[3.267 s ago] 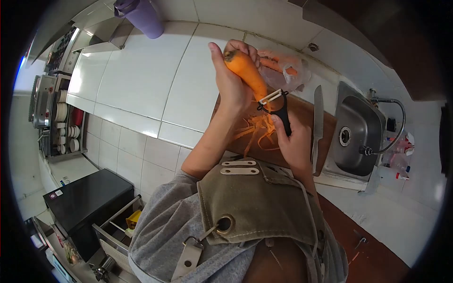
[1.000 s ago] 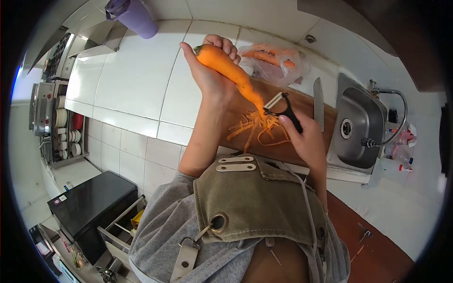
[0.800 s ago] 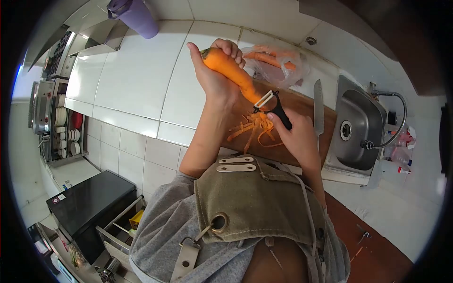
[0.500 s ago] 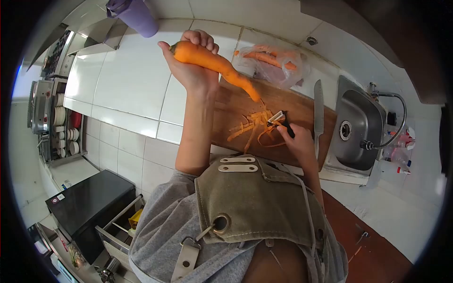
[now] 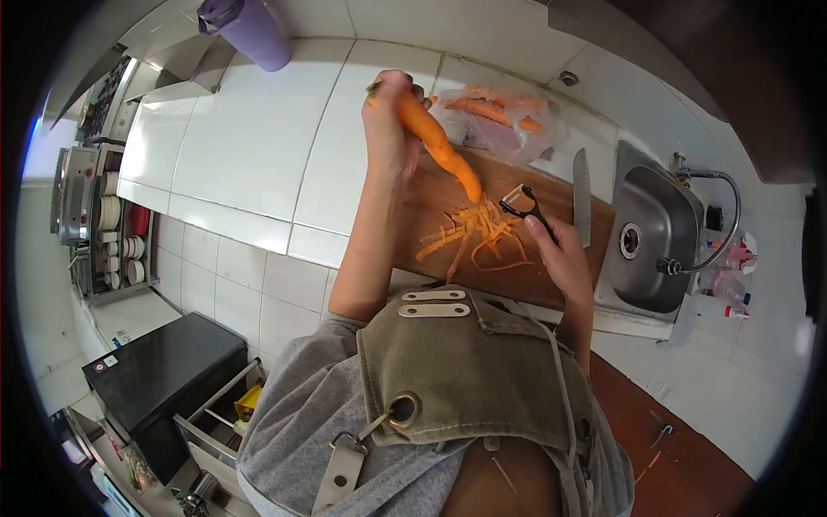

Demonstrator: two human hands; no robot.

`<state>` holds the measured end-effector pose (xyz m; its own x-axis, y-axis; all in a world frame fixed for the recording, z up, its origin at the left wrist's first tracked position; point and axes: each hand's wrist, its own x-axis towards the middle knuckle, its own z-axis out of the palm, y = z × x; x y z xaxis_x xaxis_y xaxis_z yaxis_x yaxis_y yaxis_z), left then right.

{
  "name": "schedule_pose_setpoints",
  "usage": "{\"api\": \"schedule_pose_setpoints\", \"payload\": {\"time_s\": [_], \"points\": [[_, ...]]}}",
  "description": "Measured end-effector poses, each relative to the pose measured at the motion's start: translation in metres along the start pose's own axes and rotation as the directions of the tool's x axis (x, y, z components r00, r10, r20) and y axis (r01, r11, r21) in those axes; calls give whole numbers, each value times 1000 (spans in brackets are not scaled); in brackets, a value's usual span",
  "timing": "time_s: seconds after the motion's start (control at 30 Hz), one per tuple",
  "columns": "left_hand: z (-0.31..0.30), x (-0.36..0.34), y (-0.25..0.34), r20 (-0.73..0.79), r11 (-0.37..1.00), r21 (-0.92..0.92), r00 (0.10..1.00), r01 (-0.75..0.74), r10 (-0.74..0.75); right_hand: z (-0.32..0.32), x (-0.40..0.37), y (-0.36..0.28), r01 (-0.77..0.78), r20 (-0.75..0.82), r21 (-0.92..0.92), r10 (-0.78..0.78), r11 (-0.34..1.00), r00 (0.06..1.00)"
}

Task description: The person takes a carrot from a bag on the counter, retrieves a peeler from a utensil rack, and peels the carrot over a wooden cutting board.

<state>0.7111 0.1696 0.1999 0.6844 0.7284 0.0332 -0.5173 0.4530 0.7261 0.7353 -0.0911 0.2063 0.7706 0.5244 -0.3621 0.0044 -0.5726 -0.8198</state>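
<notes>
My left hand point(image 5: 392, 125) is wrapped round the thick top end of a long orange carrot point(image 5: 441, 155). The carrot slants down to the right, its thin tip just above the peelings. My right hand point(image 5: 558, 252) grips the black handle of a Y-shaped peeler point(image 5: 522, 203), whose metal blade is a little to the right of the carrot tip, apart from it. A heap of orange carrot peelings point(image 5: 472, 231) lies on the wooden cutting board point(image 5: 422, 194) below both hands.
A clear plastic bag point(image 5: 517, 129) with more carrots lies behind the board. A large knife point(image 5: 582, 198) rests along the board's right side, beside the steel sink point(image 5: 659, 215). A purple pitcher point(image 5: 250, 34) stands at the back left of the white tiled counter point(image 5: 250, 155).
My left hand has shifted right and turned over, closing round the carrot, which is now steeper. My right hand has raised and turned the peeler away from the peelings.
</notes>
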Motion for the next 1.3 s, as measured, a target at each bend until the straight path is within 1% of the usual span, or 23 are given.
{"api": "schedule_pose_setpoints", "payload": {"time_s": [0.03, 0.07, 0.13, 0.27, 0.33, 0.37, 0.43, 0.47, 0.53, 0.6, 0.67, 0.7, 0.73, 0.8, 0.83, 0.9, 1.0, 1.03, 1.1, 1.17, 1.23, 1.27, 1.3], "points": [[0, -1, 0, 20, 998, 62, 1000, 7, -8, 1, 0, 3, -2, 4, -5, 2, 1000, 1000], [0, -2, -1, 17, 998, 63, 1000, 9, -10, 1, -2, 2, -5, 6, -6, 5, 1000, 1000], [2, -2, -2, 20, 991, 128, 999, -40, 38, 2, -3, -2, 30, -4, 8, -30, 1000, 1000], [-1, 3, -11, -5, 996, 57, 997, -72, 72, 4, -1, -7, 40, -21, 63, -39, 997, 999], [-5, 5, -15, -18, 996, 37, 996, -82, 83, 8, 3, -3, 140, -24, -62, -141, 988, 990], [-7, 5, -17, -20, 996, 39, 996, -82, 83, 13, 4, -1, 139, -21, -62, -141, 988, 990], [-10, 6, -19, -17, 975, 176, 990, -137, 142, 25, 7, 2, 209, -60, -181, -222, 961, 973], [-12, 6, -19, -20, 975, 175, 989, -138, 143, 30, 10, 7, 209, -57, -183, -223, 961, 973], [-17, 8, -20, -43, 959, 231, 983, -162, 176, 39, 17, 17, 166, -54, -191, -179, 967, 982], [-23, 12, -22, -46, 958, 228, 981, -176, 191, 46, 19, 14, 188, -33, -187, -198, 964, 980], [-28, 12, -25, -47, 957, 226, 980, -180, 196, 53, 20, 7, 216, 16, -272, -220, 938, 975], [-29, 13, -26, -67, 951, 248, 976, -183, 205, 60, 22, 15, 240, -26, -309, -260, 920, 965], [-31, 14, -25, -85, 945, 268, 972, -189, 218, 62, 20, 16, 241, -25, -309, -261, 920, 965], [-36, 16, -25, -112, 952, 250, 972, -175, 208, 63, 13, 18, 145, -60, -419, -187, 896, 981], [-38, 16, -25, -136, 960, 235, 973, -153, 188, 63, 11, 21, 148, -56, -422, -189, 895, 980], [-42, 18, -26, -140, 960, 231, 971, -158, 193, 61, 8, 26, 67, -70, -455, -111, 888, 991], [-45, 18, -28, -148, 961, 228, 969, -159, 195, 58, 7, 18, 45, -60, -471, -82, 881, 995], [-45, 19, -28, -154, 960, 228, 967, -164, 202, 56, 8, 15, 46, -62, -469, -84, 882, 995], [-48, 20, -28, -160, 964, 215, 968, -158, 194, 52, 12, 11, 107, -39, -388, -133, 915, 990], [-51, 20, -30, -166, 969, 199, 970, -144, 179, 52, 16, 6, 103, -56, -371, -133, 923, 990], [-52, 21, -32, -167, 978, 144, 970, -154, 177, 51, 19, 5, 101, -73, -355, -135, 929, 988], [-53, 21, -33, -168, 977, 143, 969, -157, 180, 50, 21, 6, 133, -83, -282, -162, 950, 983], [-55, 21, -33, -164, 988, 86, 976, -128, 141, 48, 23, 7, 166, -93, -208, -189, 964, 978]]}}
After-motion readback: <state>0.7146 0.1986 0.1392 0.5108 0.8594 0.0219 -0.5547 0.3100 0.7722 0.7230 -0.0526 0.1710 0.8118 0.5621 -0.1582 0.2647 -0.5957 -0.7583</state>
